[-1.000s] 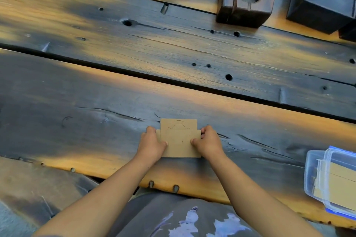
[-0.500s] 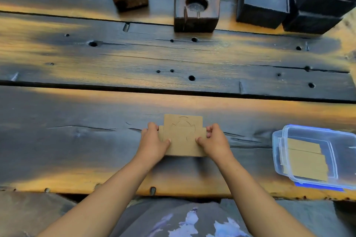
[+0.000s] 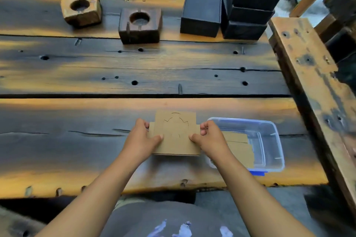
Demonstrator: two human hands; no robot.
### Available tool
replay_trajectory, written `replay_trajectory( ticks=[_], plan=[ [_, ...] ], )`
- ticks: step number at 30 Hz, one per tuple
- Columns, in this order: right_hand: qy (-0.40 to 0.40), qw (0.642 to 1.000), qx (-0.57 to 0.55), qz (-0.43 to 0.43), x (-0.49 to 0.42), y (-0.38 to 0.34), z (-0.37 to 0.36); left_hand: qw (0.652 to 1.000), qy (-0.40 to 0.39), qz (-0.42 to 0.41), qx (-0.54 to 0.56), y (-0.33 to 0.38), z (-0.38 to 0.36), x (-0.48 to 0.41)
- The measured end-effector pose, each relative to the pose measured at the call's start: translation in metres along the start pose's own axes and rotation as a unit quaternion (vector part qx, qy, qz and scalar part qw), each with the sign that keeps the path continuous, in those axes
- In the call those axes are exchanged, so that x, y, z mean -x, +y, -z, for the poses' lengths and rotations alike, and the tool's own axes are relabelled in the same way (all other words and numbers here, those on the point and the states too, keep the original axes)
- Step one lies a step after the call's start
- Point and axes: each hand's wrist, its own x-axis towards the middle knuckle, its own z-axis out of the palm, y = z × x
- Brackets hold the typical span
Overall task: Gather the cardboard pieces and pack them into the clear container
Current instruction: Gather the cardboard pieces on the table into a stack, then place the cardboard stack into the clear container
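Observation:
A stack of brown cardboard pieces [image 3: 175,132], the top one scored with a curved outline, is held just above the dark wooden table. My left hand [image 3: 143,137] grips its left edge and my right hand [image 3: 208,137] grips its right edge. Right beside my right hand stands the clear container [image 3: 269,140] with a blue lid under it. More flat cardboard pieces [image 3: 240,150] lie inside it, partly hidden by my right wrist.
At the back of the table [image 3: 96,75] stand two wooden blocks with round holes [image 3: 81,7] [image 3: 139,25] and several black boxes [image 3: 201,12] [image 3: 248,5]. A worn wooden beam [image 3: 312,75] runs along the right side, close to the container.
Both hands have carried the cardboard stack to the right, and it now sits right next to the clear container. My view has swung right and up, bringing the beam into sight.

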Motion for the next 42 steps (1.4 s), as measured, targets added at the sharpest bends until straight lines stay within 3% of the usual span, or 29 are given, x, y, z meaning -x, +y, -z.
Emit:
replay_trajectory(
  ticks=[9,15,21,30,38,42],
  plan=[
    [0.025,1.000,-0.007,-0.014,0.010,0.021,0.059,0.999,-0.030,-0.029,0.010,0.033,-0.043,0.013],
    [0.071,0.997,-0.008,-0.035,0.009,0.033,0.080,0.993,-0.093,-0.065,-0.011,0.048,-0.063,0.010],
    [0.081,0.996,-0.020,-0.032,0.003,0.048,0.117,0.992,-0.094,-0.082,-0.026,0.077,-0.089,0.015],
    [0.002,1.000,0.004,-0.003,-0.024,0.078,0.188,0.999,-0.031,-0.038,-0.024,0.115,-0.154,0.048],
    [-0.045,0.998,0.031,-0.005,-0.039,0.093,0.206,0.999,-0.028,0.024,0.008,0.128,-0.175,0.061],
    [-0.049,0.998,0.026,-0.030,-0.045,0.101,0.201,0.997,-0.065,0.037,-0.008,0.124,-0.175,0.054]
  ],
)
